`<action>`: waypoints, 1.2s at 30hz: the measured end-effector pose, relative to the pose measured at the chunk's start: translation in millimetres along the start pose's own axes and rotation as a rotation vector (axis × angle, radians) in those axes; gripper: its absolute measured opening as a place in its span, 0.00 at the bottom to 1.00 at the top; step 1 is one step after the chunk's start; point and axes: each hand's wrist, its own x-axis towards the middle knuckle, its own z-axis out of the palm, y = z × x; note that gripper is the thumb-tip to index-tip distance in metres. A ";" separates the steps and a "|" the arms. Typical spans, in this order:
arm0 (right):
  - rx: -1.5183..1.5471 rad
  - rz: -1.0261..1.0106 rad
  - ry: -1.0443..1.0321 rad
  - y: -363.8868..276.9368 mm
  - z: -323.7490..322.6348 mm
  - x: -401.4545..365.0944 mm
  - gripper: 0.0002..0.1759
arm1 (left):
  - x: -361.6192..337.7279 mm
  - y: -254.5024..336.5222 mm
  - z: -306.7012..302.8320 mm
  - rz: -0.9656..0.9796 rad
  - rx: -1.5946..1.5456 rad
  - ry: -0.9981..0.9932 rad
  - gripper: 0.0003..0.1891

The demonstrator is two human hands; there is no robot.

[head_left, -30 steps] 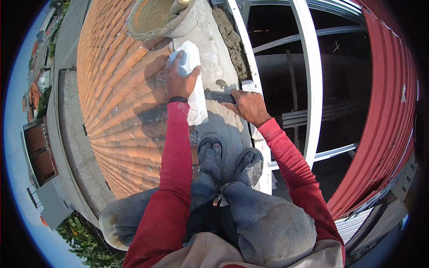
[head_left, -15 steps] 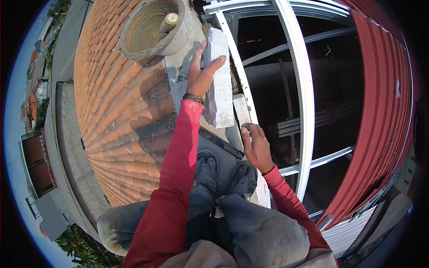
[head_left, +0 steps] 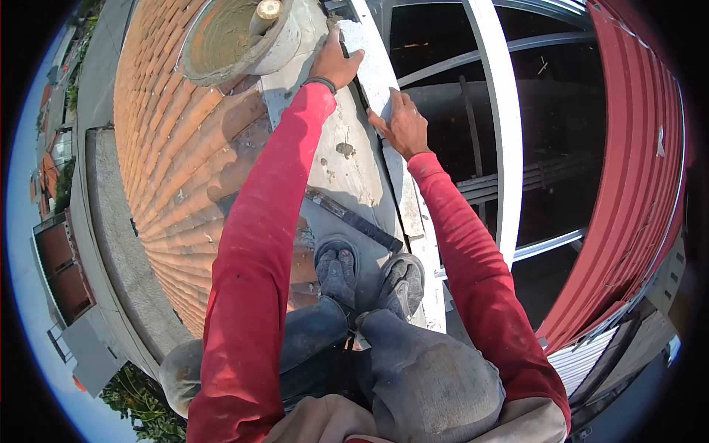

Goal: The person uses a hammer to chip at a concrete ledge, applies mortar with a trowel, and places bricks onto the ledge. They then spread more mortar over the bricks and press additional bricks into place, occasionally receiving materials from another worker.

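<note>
A long, pale grey block lies along the outer edge of the wall, beside the white metal frame. My left hand grips its far part, with the thumb over the top and the fingers along the left side. At the near end, my right hand holds the block, fingers on the frame side and thumb towards me. Closer to me, another pale block sits in line along the same edge. A bucket of wet mortar stands left of my left hand, a round wooden handle end poking out.
A black-handled tool lies on the wall top just beyond my feet. Orange roof tiles slope away on the left. To the right, white metal beams span a dark opening, with red corrugated sheeting past them.
The block has moved forward and right, from over the wall top to its edge. My right hand has gone forward from the near block to its end. My left hand has also reached farther forward.
</note>
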 end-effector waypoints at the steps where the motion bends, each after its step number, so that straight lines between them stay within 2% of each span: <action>1: -0.079 0.019 -0.038 1.8 9.4 -0.5 0.44 | 0.4 4.4 -4.2 -0.002 0.156 -0.017 0.44; 3: -0.113 0.018 -0.067 3.0 22.5 -7.8 0.44 | 7.2 -2.5 1.6 0.018 0.191 -0.014 0.45; 5: 0.004 0.063 -0.067 5.7 24.7 -17.4 0.45 | 14.8 -13.8 6.6 0.255 0.635 0.065 0.49; 7: 0.050 0.091 -0.066 8.4 16.1 -21.3 0.44 | 21.2 -9.8 4.7 0.254 0.680 0.048 0.51; 9: 0.072 0.231 -0.341 12.8 7.5 -26.9 0.44 | 26.3 -5.6 0.9 0.103 0.846 -0.144 0.55; 10: 0.093 0.228 -0.286 14.6 10.3 -31.0 0.43 | 30.6 -5.3 -0.2 0.034 0.771 -0.256 0.58; 14: 0.139 0.269 -0.340 18.3 5.0 -26.5 0.39 | 34.4 -14.4 5.9 -0.022 0.644 -0.276 0.56; 15: 0.142 0.282 -0.334 24.7 5.0 -26.6 0.39 | 35.2 -19.4 5.8 0.018 0.625 -0.236 0.56; 17: 0.224 0.231 -0.422 36.4 4.9 -27.4 0.39 | 33.7 -29.8 7.9 0.117 0.631 -0.152 0.56; 20: 0.211 0.280 -0.437 34.2 -0.1 -23.1 0.39 | 29.2 -27.9 8.7 0.141 0.648 -0.146 0.54; 25: 0.317 0.322 -0.391 45.9 10.3 -20.9 0.41 | 31.5 -27.1 6.9 0.106 0.712 -0.222 0.54; 29: 0.370 0.391 -0.488 51.6 9.1 -10.6 0.42 | 31.9 -20.7 8.6 0.075 0.769 -0.256 0.53; 35: 0.336 0.428 -0.426 44.5 13.4 -15.3 0.41 | 38.2 -12.4 9.6 -0.014 0.871 -0.301 0.52; 36: 0.341 0.406 -0.413 47.2 16.3 -16.2 0.40 | 33.6 -7.8 6.8 0.019 0.867 -0.270 0.51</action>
